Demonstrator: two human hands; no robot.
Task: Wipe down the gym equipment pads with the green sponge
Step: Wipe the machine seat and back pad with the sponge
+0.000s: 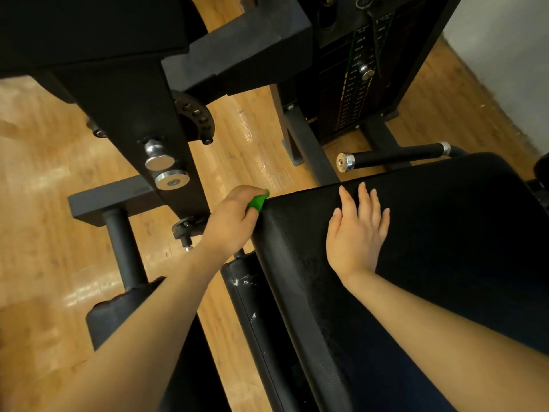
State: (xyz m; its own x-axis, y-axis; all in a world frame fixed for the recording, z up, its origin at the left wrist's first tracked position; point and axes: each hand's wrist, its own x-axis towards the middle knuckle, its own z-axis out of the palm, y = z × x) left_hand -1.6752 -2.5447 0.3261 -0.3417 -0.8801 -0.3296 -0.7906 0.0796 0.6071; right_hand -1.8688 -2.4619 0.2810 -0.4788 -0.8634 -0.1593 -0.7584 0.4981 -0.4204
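A large black padded seat [445, 233] fills the lower right of the head view. My left hand [231, 221] grips the green sponge [258, 201] against the pad's upper left corner; only a small part of the sponge shows past my fingers. My right hand [358, 230] lies flat on top of the pad with its fingers straight and slightly spread. A second, narrower black pad [252, 307] with white scuffs sits just below the seat's left edge.
The black machine frame [133, 93] with chrome knobs [166, 171] rises at the left. A weight stack [356, 84] stands at the back. A black handle bar [395, 154] with chrome ends lies beyond the seat. Wooden floor [44, 188] surrounds everything.
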